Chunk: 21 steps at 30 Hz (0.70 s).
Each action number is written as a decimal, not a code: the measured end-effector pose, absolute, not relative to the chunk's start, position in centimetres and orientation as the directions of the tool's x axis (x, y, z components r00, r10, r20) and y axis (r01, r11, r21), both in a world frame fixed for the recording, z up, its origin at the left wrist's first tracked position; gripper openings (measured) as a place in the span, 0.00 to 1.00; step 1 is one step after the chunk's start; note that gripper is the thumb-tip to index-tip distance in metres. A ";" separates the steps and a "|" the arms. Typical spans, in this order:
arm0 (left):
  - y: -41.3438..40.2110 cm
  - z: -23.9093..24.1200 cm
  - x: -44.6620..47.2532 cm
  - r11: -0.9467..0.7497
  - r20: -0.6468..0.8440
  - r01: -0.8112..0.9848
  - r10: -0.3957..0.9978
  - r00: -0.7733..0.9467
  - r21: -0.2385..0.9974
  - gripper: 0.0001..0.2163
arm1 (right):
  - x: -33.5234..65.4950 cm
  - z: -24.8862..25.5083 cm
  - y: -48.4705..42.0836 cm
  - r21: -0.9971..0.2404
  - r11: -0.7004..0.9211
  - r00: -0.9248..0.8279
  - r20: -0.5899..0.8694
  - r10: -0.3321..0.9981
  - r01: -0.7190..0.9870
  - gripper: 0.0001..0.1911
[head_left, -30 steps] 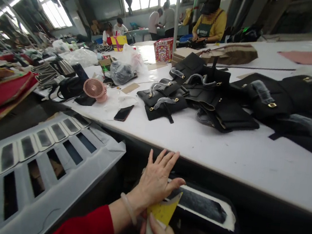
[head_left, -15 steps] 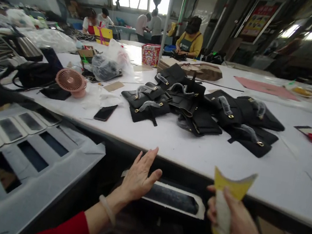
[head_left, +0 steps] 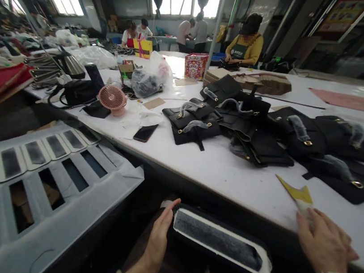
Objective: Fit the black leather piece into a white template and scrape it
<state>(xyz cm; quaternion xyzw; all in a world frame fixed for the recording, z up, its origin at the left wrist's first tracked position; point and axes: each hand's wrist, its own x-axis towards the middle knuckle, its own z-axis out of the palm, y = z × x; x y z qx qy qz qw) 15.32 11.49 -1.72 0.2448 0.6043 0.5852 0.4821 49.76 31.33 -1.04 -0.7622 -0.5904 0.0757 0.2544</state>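
My left hand (head_left: 158, 237) is low in the view over my lap, its straight fingers against the left end of a black strip with a white border (head_left: 221, 243); the thumb is hidden. My right hand (head_left: 323, 240) lies on the front edge of the white table (head_left: 230, 175), fingers over the white end of a yellow-tipped card (head_left: 297, 193) that lies flat on the tabletop. A pile of black leather bag pieces with gold buckles (head_left: 257, 129) lies further back on the table.
A grey rack of several similar bordered strips (head_left: 38, 166) stands to my left. On the table are a phone (head_left: 145, 132), a pink fan (head_left: 112, 98), plastic bags (head_left: 149, 77) and a black handbag (head_left: 76, 92). Other people work at the far end.
My right hand carried the yellow-tipped card up from my lap to the right and laid it on the table. My left hand dropped from the table edge to the strip's left end.
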 end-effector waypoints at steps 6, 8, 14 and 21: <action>11.3 -2.4 15.1 0.201 -0.247 -0.158 0.896 -0.370 0.967 0.23 | 46.0 -0.6 23.7 -0.707 -0.256 0.414 0.057 0.908 0.659 0.31; 11.3 -2.9 15.2 0.184 -0.207 -0.096 0.899 -0.386 0.978 0.23 | 44.2 -0.1 21.4 -0.871 -0.281 0.455 -0.076 0.887 0.403 0.30; 11.8 -3.2 15.5 0.174 -0.157 -0.002 0.889 -0.431 0.985 0.22 | 41.0 -0.2 18.4 -0.937 -0.346 0.288 -0.343 0.894 -0.041 0.25; 12.4 -1.2 16.1 0.293 -0.218 0.076 0.838 -0.499 0.953 0.22 | 41.6 -2.1 17.5 -0.910 -0.354 0.124 -0.384 0.915 -0.214 0.24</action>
